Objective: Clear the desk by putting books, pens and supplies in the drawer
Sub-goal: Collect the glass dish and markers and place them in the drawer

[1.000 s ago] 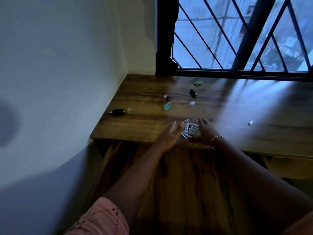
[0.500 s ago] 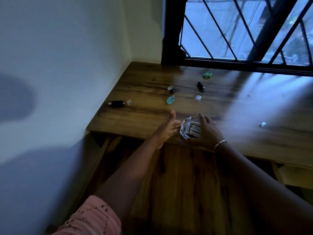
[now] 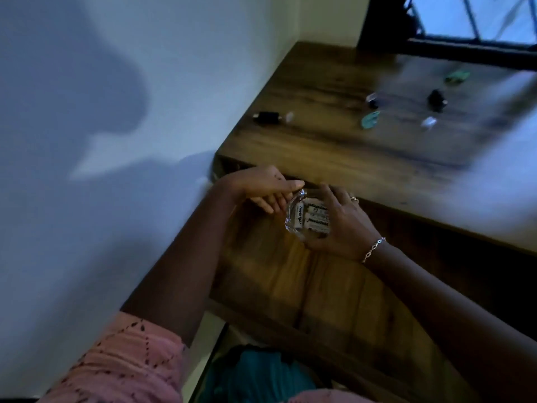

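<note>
A clear plastic pack (image 3: 308, 219) of small white printed sticks is gripped by my right hand (image 3: 340, 225), whose fingers curl over its far side. It hangs just below the desk's front edge, above the pulled-out wooden drawer (image 3: 290, 283). My left hand (image 3: 261, 189) is beside the pack's left rim with fingers fairly straight and the thumb tip touching the rim. On the wooden desk (image 3: 334, 158) lie small supplies: a black cylinder (image 3: 266, 117), a teal piece (image 3: 370, 121), a black item (image 3: 436, 99), a green item (image 3: 456, 76) and a white bit (image 3: 428, 123).
A pale wall (image 3: 116, 112) runs close along the left of the desk and drawer. A barred window (image 3: 470, 21) stands behind the desk. Teal cloth (image 3: 261, 373) shows at the bottom, under the drawer's near end.
The pack has come off the desk top toward me and down over the drawer, carried by my right hand. My left hand followed and now touches its rim. The camera tilted down.
</note>
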A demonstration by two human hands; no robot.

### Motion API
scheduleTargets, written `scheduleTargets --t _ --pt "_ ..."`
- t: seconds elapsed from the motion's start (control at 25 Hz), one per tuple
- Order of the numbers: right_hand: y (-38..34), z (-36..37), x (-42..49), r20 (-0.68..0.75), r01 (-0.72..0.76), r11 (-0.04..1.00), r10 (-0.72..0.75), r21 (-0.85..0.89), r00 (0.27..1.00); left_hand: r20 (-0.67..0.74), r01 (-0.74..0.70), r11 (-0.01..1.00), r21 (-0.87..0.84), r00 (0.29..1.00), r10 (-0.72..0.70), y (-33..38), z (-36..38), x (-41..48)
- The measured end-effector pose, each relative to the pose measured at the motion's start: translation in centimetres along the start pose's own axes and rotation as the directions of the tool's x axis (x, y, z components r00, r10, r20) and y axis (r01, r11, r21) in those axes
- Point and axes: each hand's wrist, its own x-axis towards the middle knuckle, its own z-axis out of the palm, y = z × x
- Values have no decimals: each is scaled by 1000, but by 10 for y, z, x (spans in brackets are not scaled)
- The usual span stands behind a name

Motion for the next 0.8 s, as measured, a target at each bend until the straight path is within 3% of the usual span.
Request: scheduleTargets --t 0.16,0.4,0.6,0.8 --pt "-31 48 -6 150 140 990 -140 12 979 69 188 966 178 977 -202 -44 5 -11" --pt "-45 111 7 289 222 974 -201 -43 936 117 352 850 391 897 -425 -94 29 -10" --pt "-52 144 18 358 221 966 -161 -134 920 23 307 783 541 925 -379 -96 43 -14" --pt "-38 173 25 431 216 969 -145 -120 891 15 282 768 575 935 -355 -102 51 -16"
